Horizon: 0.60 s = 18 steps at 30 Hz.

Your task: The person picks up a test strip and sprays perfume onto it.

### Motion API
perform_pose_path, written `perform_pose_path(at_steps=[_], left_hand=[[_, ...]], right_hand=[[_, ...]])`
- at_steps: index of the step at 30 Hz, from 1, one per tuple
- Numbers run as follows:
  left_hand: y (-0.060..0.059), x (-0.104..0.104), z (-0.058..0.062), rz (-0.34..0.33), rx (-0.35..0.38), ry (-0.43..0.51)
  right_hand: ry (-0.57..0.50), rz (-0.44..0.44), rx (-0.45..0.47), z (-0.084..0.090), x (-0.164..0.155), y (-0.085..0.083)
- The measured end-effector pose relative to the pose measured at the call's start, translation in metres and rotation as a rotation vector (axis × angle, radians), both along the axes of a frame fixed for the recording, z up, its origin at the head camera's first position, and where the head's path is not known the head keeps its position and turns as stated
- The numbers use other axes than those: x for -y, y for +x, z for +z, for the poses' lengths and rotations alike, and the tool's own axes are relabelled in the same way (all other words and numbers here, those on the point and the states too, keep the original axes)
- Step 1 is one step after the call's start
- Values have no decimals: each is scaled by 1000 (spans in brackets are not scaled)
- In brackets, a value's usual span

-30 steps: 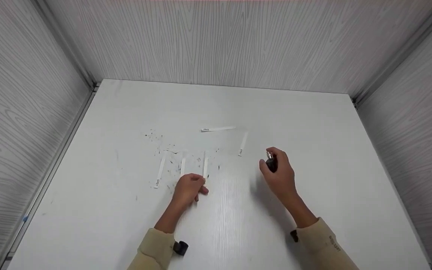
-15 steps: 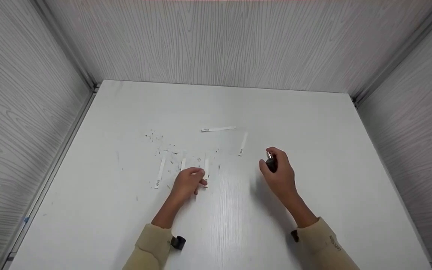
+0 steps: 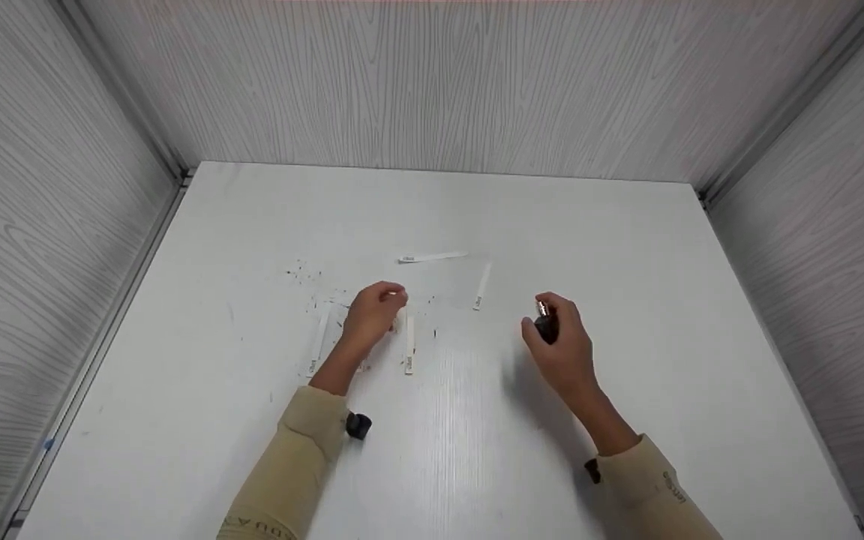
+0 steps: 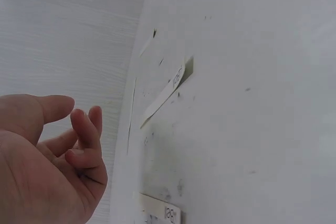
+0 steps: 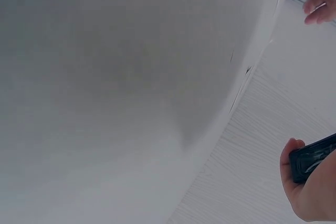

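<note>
My right hand grips a small black spray bottle with a shiny metallic neck, the index finger curled over its top. In the right wrist view the dark bottle lies between fingers and palm. Over the strips hangs my left hand, fingers loosely bent and nothing between them; the left wrist view shows the thumb apart from the fingertips. Just below it lies a white paper strip with small print at its near end. Another printed strip lies to its left. My left wrist mostly hides a middle strip.
Farther back, one paper strip lies crosswise and another slants toward the right hand. Dark flecks mark the white table around the strips. Wood-grain panels enclose the back and sides.
My left hand has moved away from the near end of the right strip, forward and up past it, uncovering its printed end. The right hand with the bottle has stayed nearly still.
</note>
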<state>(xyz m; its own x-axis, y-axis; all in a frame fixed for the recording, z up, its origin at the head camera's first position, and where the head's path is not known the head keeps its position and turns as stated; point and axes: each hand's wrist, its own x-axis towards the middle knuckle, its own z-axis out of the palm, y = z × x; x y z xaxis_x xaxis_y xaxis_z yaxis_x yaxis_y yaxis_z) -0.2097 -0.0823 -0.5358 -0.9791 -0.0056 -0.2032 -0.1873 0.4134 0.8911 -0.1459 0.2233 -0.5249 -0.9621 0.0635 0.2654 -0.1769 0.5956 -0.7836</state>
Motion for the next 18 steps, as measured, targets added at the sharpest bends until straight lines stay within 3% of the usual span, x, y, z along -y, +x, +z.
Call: perform_pose_path(at_steps=[11,18], left_hand=[[-52,4,-9,30,-107,-189],[-79,-5,-15,41,-153,-289]], right_hand=[[-8,-4,-3,-3,-4,1],[-2,-11,18,-1,-6,2]])
